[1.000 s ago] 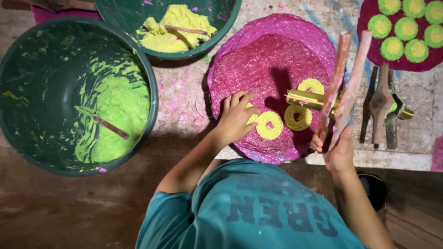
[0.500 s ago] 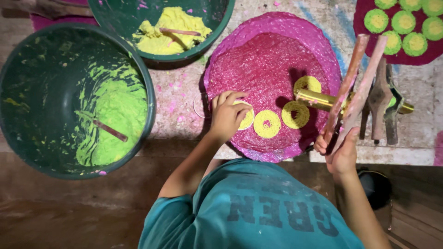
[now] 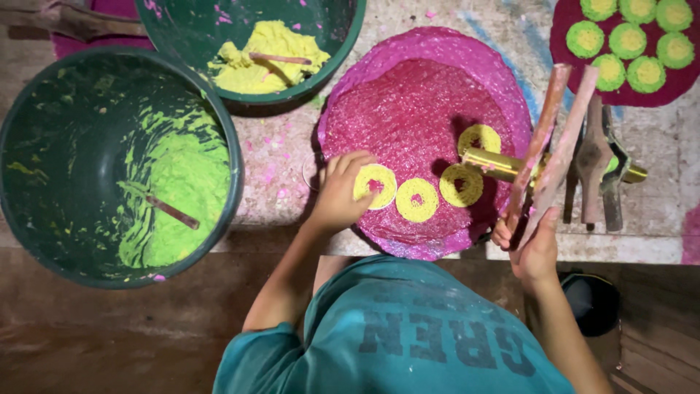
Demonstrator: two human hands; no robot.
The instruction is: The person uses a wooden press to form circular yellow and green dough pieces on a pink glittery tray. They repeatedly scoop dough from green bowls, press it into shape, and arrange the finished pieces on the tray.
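Printed label: dark block letters are seen across the back of the teal shirt [image 3: 408, 335] at the bottom centre; no packages or signs are shown.
Large green basin [image 3: 44, 241]: set at the left on the desk [image 3: 277, 175]; lime-green paste [image 3: 182, 190] is smeared along its right inner wall, and a thin stick [image 3: 171, 211] is lodged in it.
Second green basin [image 3: 197, 29]: placed at the top, just beside the first; a heap of yellow paste [image 3: 266, 58] is held in it, with a stick laid on top.
Pink mat [image 3: 415, 95]: round and textured, laid at the centre; four yellow rings are carried on it.
Left hand [image 3: 339, 193]: laid palm down with fingers spread on the leftmost yellow ring [image 3: 375, 186], touching it rather than clasping it.
Right hand [image 3: 529, 244]: wrapped around the lower ends of two long wooden handles [image 3: 550, 146] of a press, whose brass barrel [image 3: 496, 164] is held over the rings.
Dark pink tray [image 3: 569, 66]: seen at the top right corner; green discs with yellow centres [image 3: 627, 40] are arranged on it.
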